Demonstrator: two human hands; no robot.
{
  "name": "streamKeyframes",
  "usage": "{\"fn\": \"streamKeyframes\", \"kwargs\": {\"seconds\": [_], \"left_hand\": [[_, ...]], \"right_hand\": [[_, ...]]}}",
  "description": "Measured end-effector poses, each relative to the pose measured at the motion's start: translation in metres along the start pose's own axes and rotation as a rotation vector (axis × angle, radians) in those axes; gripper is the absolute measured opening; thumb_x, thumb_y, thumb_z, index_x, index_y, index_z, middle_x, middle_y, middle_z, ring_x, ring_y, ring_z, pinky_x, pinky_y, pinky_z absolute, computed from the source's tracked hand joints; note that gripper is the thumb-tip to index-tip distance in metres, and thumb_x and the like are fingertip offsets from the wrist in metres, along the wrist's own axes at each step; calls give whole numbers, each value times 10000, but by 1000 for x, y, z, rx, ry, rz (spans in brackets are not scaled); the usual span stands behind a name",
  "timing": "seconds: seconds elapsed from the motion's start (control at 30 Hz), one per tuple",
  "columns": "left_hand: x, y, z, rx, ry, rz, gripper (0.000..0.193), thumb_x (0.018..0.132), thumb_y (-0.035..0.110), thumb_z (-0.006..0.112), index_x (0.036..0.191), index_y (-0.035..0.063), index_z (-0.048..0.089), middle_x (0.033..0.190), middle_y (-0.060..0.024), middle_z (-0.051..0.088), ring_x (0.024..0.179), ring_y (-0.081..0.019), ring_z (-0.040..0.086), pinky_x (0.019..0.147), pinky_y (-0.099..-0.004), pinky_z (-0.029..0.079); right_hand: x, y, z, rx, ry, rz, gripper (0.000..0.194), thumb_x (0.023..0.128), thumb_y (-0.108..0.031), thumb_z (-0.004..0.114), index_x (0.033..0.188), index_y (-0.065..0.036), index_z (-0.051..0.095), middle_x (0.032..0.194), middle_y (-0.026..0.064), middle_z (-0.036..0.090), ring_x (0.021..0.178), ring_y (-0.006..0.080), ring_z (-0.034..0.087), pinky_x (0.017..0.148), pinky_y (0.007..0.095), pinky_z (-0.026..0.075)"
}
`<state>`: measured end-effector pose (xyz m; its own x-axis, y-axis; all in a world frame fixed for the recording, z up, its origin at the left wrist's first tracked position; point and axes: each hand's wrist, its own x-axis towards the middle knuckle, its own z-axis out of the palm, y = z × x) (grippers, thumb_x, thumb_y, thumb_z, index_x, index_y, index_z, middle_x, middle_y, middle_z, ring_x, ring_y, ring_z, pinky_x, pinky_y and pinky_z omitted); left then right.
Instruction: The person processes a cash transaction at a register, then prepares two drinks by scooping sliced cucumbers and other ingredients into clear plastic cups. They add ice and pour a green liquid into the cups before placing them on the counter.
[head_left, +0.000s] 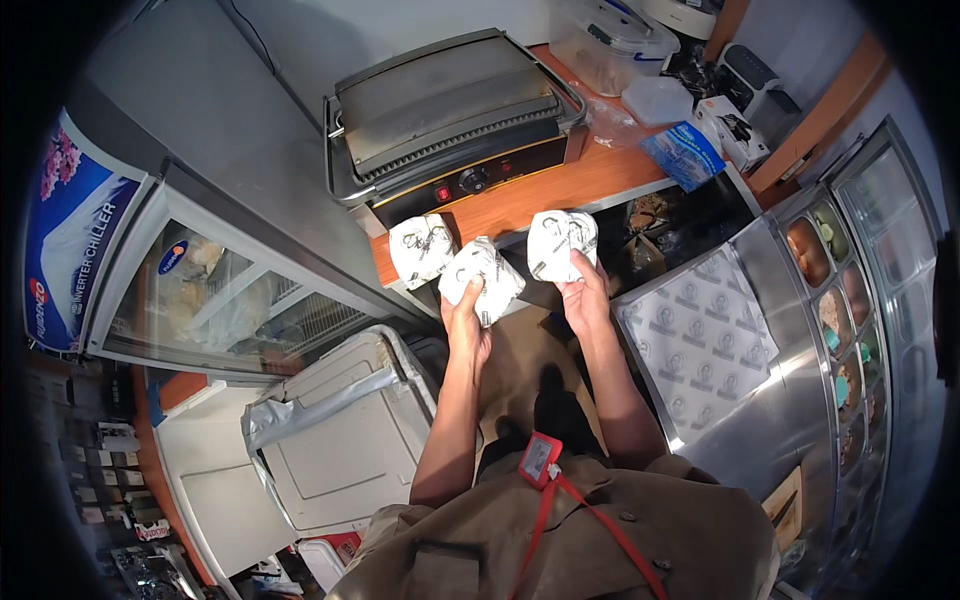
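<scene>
My left hand (466, 321) grips a bundle wrapped in white printed paper (487, 281), thumb on top. In my right hand (585, 294) is a second paper-wrapped bundle (556, 241), held apart from the first. A third wrapped bundle (421, 247) rests on the left corner of the wooden counter (517, 196), just beyond the one in my left hand. What the paper encloses is hidden. Behind the bundles stands a contact grill (450, 105) with its lid down and a red switch lit.
On the right, printed wrapping sheets (697, 337) lie on a steel prep counter (799, 360) beside food pans (844, 315). A glass-door chiller (225, 292) and a taped lidded cooler (345, 442) stand left. A blue glove packet (684, 156) overhangs the wooden counter near a clear plastic bin (611, 52).
</scene>
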<state>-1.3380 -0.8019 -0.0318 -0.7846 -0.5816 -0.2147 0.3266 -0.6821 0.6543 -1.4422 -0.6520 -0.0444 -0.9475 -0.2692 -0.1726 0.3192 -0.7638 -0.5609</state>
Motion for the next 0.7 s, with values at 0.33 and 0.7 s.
{"fn": "streamKeyframes", "kwargs": {"seconds": [0.33, 0.7], "left_hand": [[123, -18, 77, 1163, 358, 184, 811, 643, 190, 898, 1294, -22, 463, 1181, -215, 646, 1065, -326, 649, 961, -386, 493], [100, -37, 84, 1587, 372, 774, 500, 847, 283, 751, 1169, -11, 507, 1199, -244, 469, 1087, -415, 460, 959, -509, 362]], "right_hand": [[130, -20, 21, -1565, 216, -354, 579, 845, -372, 725, 1329, -103, 554, 1334, 189, 562, 1185, 386, 518, 1031, 533, 370], [82, -9, -20, -1133, 35, -760, 322, 926, -180, 666, 1174, -12, 548, 1083, 148, 583, 1011, 286, 544, 888, 394, 423]]}}
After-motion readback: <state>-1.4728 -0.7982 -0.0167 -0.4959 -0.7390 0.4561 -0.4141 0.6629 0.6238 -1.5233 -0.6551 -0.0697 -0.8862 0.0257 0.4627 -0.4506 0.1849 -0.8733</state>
